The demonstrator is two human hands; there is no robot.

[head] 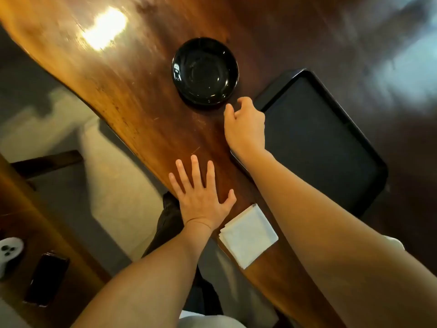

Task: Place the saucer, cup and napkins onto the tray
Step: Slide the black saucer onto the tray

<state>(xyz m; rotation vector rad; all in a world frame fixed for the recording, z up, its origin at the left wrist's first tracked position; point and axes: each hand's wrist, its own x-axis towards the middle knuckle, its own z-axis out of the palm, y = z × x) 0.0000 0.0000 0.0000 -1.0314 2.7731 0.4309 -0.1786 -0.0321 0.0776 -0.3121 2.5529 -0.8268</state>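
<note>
A glossy black saucer lies on the brown wooden table, with nothing on it. To its right rests a black rectangular tray, bare inside. A stack of folded white napkins sits at the table's near edge. My left hand lies flat on the wood with fingers spread, just left of the napkins. Just below the saucer's right rim hovers my right hand, fingers curled and apart, holding nothing, its wrist over the tray's left rim. No cup is in view.
The table's curved edge runs diagonally from upper left to lower right. Below it on the left stands a lower wooden surface with a dark phone and a white controller. My legs show under the table edge.
</note>
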